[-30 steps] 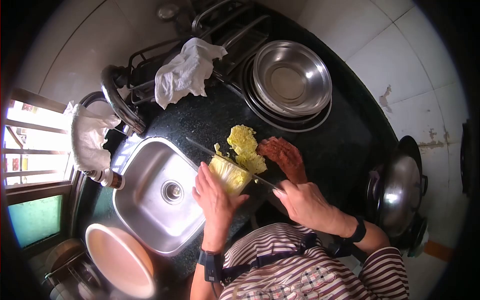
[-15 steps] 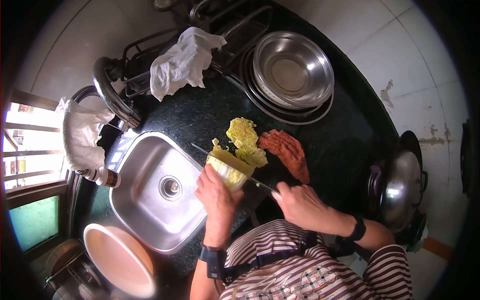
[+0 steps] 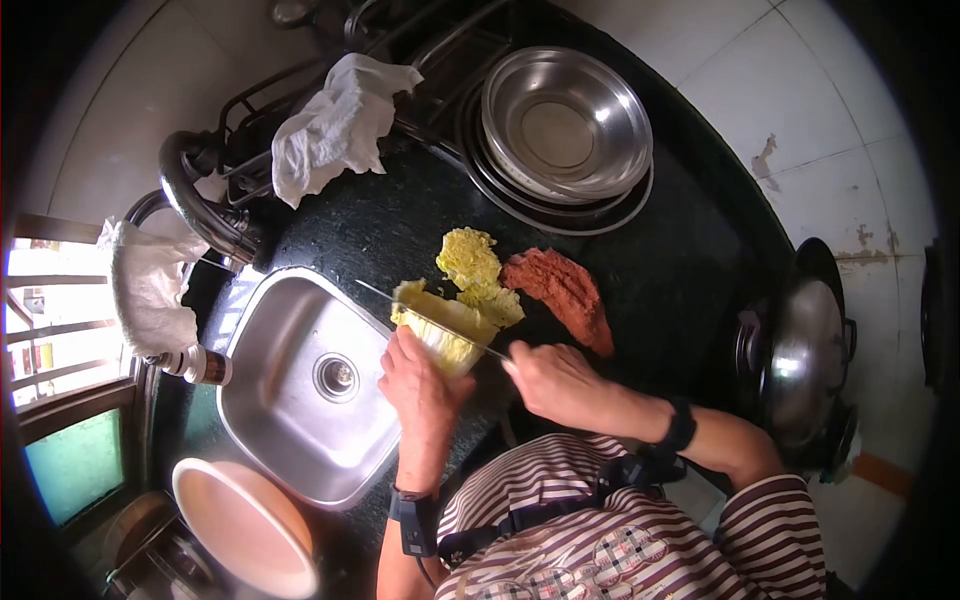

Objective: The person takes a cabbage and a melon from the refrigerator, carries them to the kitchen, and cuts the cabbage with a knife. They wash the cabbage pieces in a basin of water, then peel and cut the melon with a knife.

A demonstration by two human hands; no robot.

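I am part-way through slicing a cabbage on the dark counter, just beside the sink. My left hand presses down on the near end of it, fingers curled over the top and closed on the leaves. My right hand is wrapped tight round the handle of the knife. The blade lies slantwise across the cabbage, its tip reaching out over the edge of the sink.

The pieces already cut lie in a loose yellow heap just beyond the blade, touching the uncut part. A slab of minced meat sits right beside them on the bare counter. As I judge it, this is the cutting step, and a fair stretch of cabbage is left under my palm.

The next stroke calls for care with my left fingertips — they sit close behind the blade, so they should stay tucked back as the edge bites. It also calls for a firm hold, since the cabbage rests near the sink's rim and could roll that way. I would keep the slices off the meat, too.
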